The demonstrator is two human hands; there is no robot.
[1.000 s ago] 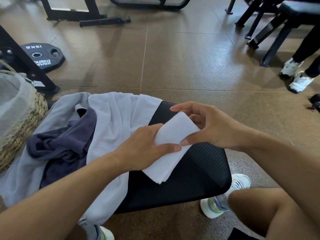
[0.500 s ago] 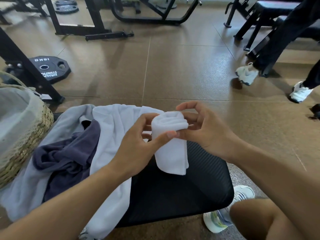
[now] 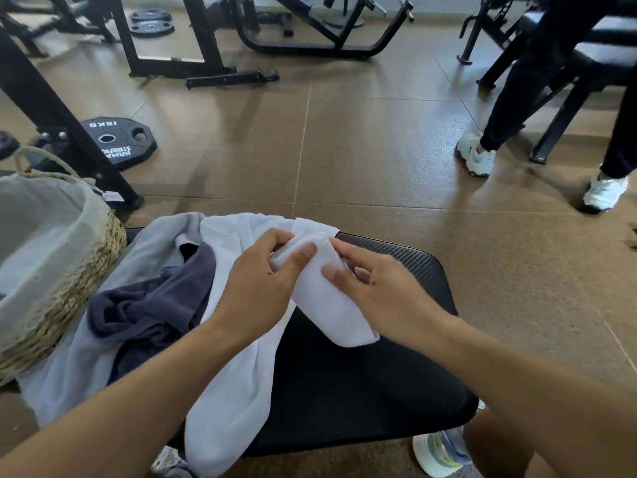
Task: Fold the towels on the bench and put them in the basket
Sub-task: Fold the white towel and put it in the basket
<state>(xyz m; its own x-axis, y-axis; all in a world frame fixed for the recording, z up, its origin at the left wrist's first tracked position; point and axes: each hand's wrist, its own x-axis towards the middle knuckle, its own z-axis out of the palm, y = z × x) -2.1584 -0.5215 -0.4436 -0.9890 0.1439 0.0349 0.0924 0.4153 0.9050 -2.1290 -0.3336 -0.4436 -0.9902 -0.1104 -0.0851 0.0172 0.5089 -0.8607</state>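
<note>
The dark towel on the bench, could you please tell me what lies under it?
The dark towel lies crumpled on a pale grey towel, which spreads out beneath it over the bench. Whatever sits directly under its folds is covered.

Weight plate [image 3: 115,141] on floor [image 3: 362,143]

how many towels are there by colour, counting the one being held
white: 2, the small towel held in the left hand and right hand, and the big towel draped over the bench
light grey: 1, the grey towel beside the basket
dark navy: 1, the crumpled towel
total: 4
</note>
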